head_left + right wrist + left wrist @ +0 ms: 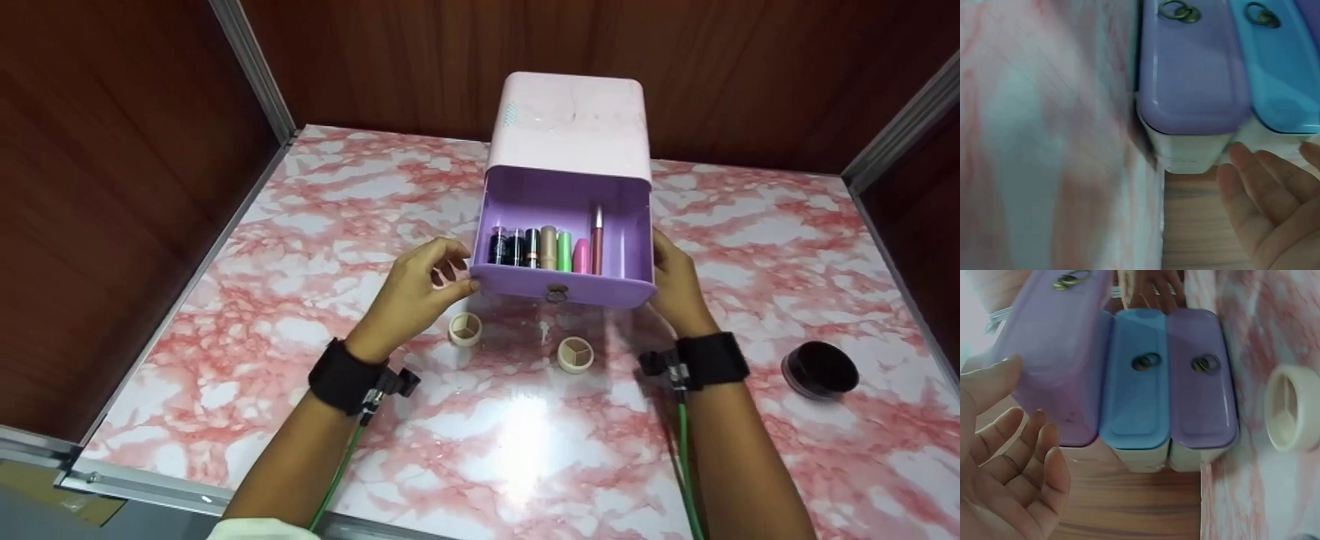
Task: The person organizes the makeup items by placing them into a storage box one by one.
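Observation:
A pale pink organizer box stands towards the back of the table, its purple top drawer pulled out. Lipstick tubes, a green tube, a pink one and a slim lip gloss line the drawer's front. My left hand is at the drawer's left front corner, thumb tip by the front panel, fingers loosely bent. On the right side of the box, my right hand is partly hidden; the right wrist view shows its fingers loosely spread beside the lower drawers.
Two small round pots with three-part insides sit in front of the box. A dark round jar stands at the right. Below the pulled drawer are a blue drawer and another purple drawer, both pushed in. Wood panels enclose the table.

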Demonstrator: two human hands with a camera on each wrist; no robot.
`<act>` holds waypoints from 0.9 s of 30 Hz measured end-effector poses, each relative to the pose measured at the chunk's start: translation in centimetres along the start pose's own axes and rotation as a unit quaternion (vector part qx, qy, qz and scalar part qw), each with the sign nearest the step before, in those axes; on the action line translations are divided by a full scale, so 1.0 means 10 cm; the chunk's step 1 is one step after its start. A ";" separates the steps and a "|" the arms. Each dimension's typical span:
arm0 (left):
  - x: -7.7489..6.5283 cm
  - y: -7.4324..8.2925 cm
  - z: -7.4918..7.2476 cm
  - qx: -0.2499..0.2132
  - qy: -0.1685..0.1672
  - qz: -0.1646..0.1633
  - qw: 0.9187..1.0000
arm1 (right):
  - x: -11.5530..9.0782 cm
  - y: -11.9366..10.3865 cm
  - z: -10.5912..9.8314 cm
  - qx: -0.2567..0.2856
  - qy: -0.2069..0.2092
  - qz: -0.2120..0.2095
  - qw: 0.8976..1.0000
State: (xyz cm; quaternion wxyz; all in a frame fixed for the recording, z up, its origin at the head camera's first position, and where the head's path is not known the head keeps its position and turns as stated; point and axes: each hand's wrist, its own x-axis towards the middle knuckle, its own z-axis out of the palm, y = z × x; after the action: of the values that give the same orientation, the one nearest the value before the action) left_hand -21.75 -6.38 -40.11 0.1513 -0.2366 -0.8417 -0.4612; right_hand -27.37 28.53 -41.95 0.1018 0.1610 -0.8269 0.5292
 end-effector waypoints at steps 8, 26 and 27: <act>-0.02 -0.06 0.01 0.044 -0.011 0.046 0.998 | -0.21 0.00 -0.17 -0.110 0.028 0.001 0.994; -0.13 -0.04 0.08 0.146 0.004 0.085 0.986 | -0.71 -0.18 -0.12 -0.159 0.072 -0.182 0.968; -0.13 -0.06 0.09 0.151 0.003 0.082 0.985 | -0.70 -0.18 -0.10 -0.164 0.074 -0.186 0.966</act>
State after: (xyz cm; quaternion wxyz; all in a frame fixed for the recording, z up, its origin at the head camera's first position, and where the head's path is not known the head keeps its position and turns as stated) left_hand -20.99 -6.24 -41.56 0.2253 -0.2781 -0.8787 -0.3159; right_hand -20.20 29.89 -42.36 0.2841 0.2540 -0.8481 0.3682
